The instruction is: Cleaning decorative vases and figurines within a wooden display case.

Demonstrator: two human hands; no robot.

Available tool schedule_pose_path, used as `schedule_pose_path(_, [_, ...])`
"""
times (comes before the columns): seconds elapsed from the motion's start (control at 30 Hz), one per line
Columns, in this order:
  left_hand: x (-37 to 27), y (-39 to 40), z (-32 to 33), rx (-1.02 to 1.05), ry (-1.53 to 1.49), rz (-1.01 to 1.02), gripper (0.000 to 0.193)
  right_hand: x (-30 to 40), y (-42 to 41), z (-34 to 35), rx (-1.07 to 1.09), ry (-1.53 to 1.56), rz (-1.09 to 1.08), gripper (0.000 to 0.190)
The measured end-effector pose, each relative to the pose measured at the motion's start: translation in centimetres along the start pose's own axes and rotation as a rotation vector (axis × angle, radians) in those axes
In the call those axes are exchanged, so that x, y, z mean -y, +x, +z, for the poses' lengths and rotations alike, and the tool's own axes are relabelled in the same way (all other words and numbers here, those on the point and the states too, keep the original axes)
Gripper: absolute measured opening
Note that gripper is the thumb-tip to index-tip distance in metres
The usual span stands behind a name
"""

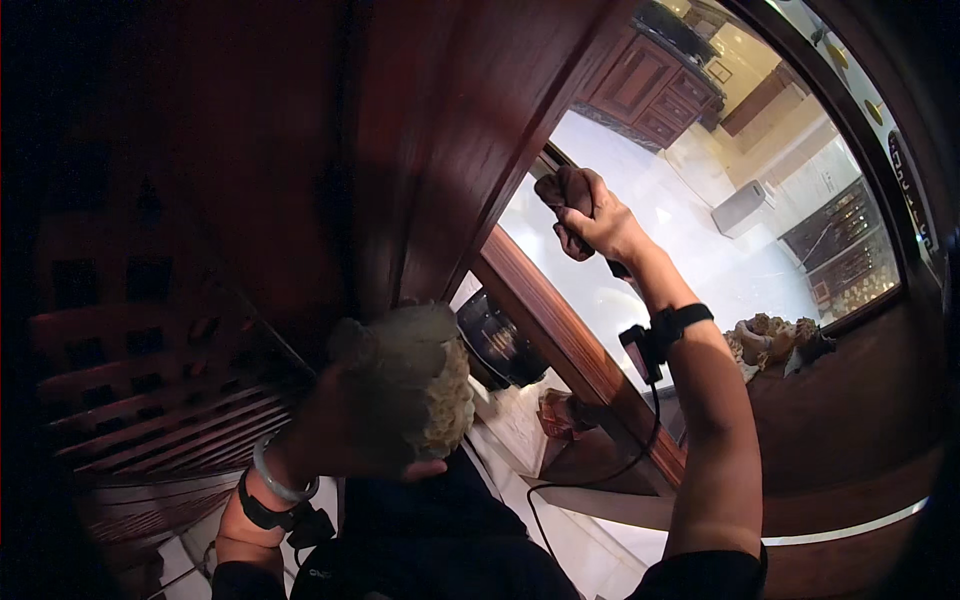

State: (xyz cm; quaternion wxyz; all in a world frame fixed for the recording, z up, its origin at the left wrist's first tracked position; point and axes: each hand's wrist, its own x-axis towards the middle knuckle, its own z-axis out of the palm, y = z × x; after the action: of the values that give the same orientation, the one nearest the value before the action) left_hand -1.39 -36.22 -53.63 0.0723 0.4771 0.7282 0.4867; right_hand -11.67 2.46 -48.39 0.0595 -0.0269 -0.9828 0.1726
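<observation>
My left hand (341, 427), mostly in shadow, grips a rough, pale ornament (448, 397) that looks like coral, shell or stone. Its upper part is dark and blurred. A light bangle (274, 469) circles that wrist. Farther up, my right hand (604, 221) clutches a crumpled brown cloth (574, 202) in front of a framed glass surface (637, 180). Whether this is a clear pane or a mirror I cannot tell, and contact between cloth and glass is unclear. A cable (600, 480) trails from the device strapped to my right forearm.
Dark wooden panelling (465, 97) rises beside my hands. A wooden rail (562, 315) runs below the glass. Near it are a glossy black vessel (501, 341) and a reddish-brown object (559, 414). A shell-like ornament (780, 341) sits right of my forearm. Wooden latticework (150, 375) stands at left.
</observation>
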Motion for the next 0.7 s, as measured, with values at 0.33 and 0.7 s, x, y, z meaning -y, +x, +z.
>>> schedule_pose_path(0.33, [1.7,-3.8,0.2,0.068,0.028,-0.14,0.089,7.1,12.5,9.2,-0.113,-0.037,-0.119,0.069])
schedule_pose_path(0.7, [2.4,-2.4,-0.4,-0.025,-0.162,-0.056,0.09,9.0,-6.2,4.4,0.0,0.114,-0.426,0.057])
